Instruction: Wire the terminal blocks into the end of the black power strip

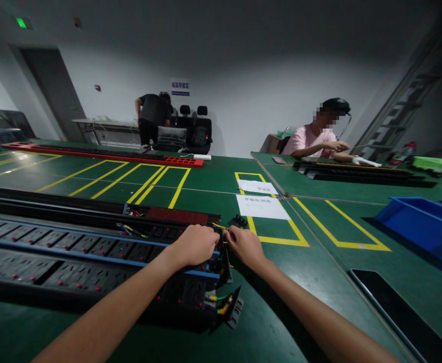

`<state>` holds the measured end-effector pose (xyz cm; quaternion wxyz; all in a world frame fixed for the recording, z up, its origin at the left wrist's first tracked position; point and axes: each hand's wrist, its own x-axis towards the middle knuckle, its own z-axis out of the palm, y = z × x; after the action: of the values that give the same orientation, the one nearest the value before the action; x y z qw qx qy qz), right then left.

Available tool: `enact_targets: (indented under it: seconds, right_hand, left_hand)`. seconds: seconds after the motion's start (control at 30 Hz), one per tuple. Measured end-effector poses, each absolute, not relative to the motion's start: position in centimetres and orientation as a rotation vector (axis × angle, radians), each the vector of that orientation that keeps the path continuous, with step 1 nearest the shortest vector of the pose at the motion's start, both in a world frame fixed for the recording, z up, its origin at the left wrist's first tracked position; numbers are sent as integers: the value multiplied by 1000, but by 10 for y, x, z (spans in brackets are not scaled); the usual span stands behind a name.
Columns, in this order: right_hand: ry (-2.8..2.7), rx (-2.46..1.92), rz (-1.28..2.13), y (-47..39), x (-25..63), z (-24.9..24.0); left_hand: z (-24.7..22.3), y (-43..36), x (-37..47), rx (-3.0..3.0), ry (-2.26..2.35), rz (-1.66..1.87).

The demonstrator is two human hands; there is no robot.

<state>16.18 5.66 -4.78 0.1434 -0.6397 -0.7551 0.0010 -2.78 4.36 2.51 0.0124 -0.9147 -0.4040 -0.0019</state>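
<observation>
Several long black power strips with rows of sockets and small red dots lie side by side on the green table, with blue strips along them. At their right ends, my left hand rests closed over the end of a middle strip. Facing it, almost touching, my right hand pinches with thumb and fingers. What either one grips is hidden between the fingers. Below them, a black end plate hangs tilted off the nearest strip on a yellow-green wire. Loose wires stick out farther left.
Beyond the hands lie white paper sheets and yellow tape outlines. A blue bin and a phone-like black slab are at right. One co-worker sits across the table; another person bends over behind. A red rail lies far left.
</observation>
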Motion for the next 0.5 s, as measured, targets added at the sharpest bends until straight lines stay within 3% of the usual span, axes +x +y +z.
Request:
enact_targets:
  seconds: [0.5]
  right_hand:
    - [-2186,-1857,1,57,162,-48]
  left_hand:
    - [27,43,-28,-2857,-1276,-17]
